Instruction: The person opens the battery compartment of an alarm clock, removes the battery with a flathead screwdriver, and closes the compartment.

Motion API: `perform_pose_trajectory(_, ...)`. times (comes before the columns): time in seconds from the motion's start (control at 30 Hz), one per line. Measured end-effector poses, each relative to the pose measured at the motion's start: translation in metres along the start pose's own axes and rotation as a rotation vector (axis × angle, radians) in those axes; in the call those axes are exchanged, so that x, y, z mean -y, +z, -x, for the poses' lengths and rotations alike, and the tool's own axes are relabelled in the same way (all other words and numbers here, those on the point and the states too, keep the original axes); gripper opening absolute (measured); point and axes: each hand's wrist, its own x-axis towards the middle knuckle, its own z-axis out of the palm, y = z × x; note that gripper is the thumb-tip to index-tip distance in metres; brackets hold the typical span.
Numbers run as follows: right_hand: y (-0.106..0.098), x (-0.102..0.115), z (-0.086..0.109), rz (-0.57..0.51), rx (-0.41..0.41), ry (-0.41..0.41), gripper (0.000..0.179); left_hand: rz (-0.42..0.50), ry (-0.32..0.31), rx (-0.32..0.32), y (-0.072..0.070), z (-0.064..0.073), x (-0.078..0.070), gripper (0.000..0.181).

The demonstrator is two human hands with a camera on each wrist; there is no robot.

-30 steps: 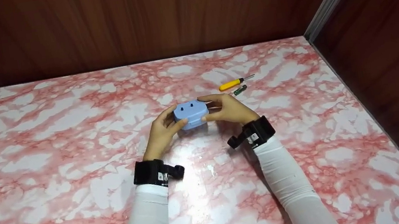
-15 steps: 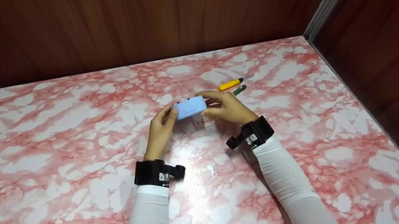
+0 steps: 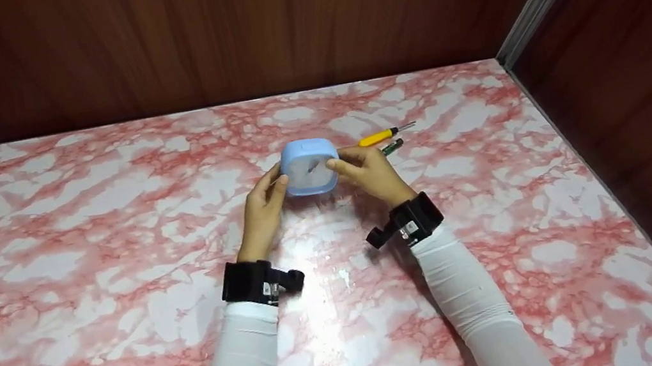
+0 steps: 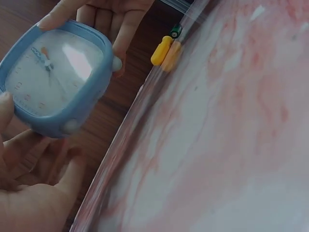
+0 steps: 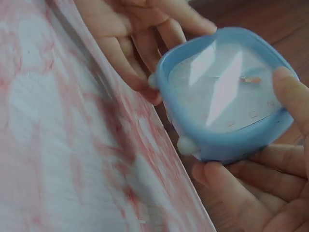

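A light blue alarm clock [image 3: 302, 175] with rounded corners is held up off the table, its dial turned to the head camera. My left hand [image 3: 264, 208] grips its left side, thumb at the front rim. On the opposite side my right hand [image 3: 371, 173] holds it, the thumb lying over the front edge and fingers behind. In the left wrist view the clock [image 4: 53, 72] shows hands and numerals under a glossy cover. Small whitish feet stick out of its casing in the right wrist view, where glare covers part of the clock face [image 5: 193, 92].
Behind my right hand a yellow-handled screwdriver [image 3: 377, 138] lies on the red-and-white marbled table [image 3: 117, 253]. Beside it is a green battery [image 3: 393, 146], partly hidden by that hand. Dark wood panels [image 3: 226, 36] stand along the back and sides.
The clock has turned over between my hands: its back with two black knobs faced up, then an edge, and now the dial shows. Both hands have stayed nearly in place.
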Motion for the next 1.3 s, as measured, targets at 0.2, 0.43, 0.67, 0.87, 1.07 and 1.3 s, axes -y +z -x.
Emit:
perform_pose_trajectory(0.2, 0.003, -0.013, -0.004, -0.090, -0.014, 0.082, 0.035, 0.096, 0.074, -0.015, 0.001, 0.000, 0.003, 0.047)
perform_pose_trajectory(0.43, 0.007, -0.013, -0.005, -0.164, 0.006, 0.227, 0.050, 0.167, 0.087, -0.021, 0.001, -0.001, 0.007, 0.044)
perform_pose_trajectory(0.67, 0.008, -0.013, -0.004, -0.253, 0.038, 0.318, 0.039, 0.076, 0.034, -0.088, -0.001, -0.005, 0.020, 0.042)
perform_pose_trajectory(0.87, 0.008, -0.012, -0.002, -0.272, 0.055, 0.352, 0.036, -0.012, -0.005, -0.131, 0.000, -0.012, 0.037, 0.041)
perform_pose_trajectory(1.07, 0.007, -0.012, -0.001, -0.233, 0.048, 0.378, 0.037, -0.097, -0.039, -0.151, 0.002, -0.012, 0.037, 0.039)
perform_pose_trajectory(1.3, 0.006, -0.014, -0.001, -0.244, 0.045, 0.355, 0.035, -0.130, -0.071, -0.136, 0.002, -0.010, 0.036, 0.041)
